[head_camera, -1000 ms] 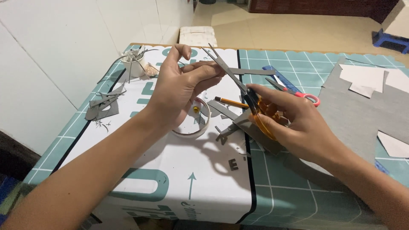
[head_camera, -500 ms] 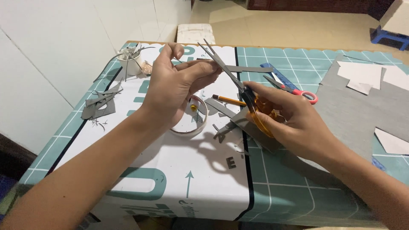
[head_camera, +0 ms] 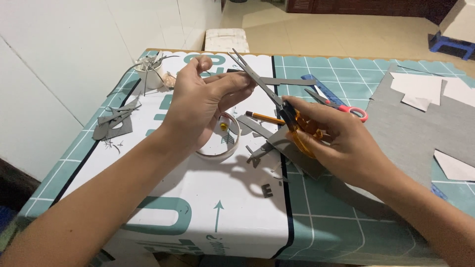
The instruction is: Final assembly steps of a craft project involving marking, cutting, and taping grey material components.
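Cutting is under way above the middle of the bench: the right hand is clenched through the orange handles of a pair of scissors, whose blades stand open and point up toward the far left. The left hand is raised just beside the blade tips, its fingers pinching a thin grey strip that runs to the right, crossing the blades. Whether the blades touch the strip cannot be told.

Under the hands, a clear tape roll lies on the white mat, with an orange pencil just right of it and small grey offcuts near both. A second pair of scissors with red handles lies to the far right of the pencil, on a blue ruler. A large grey sheet covers the right of the bench. At the far left stands a white cup holding scraps, and more grey scraps lie nearer on the left edge.
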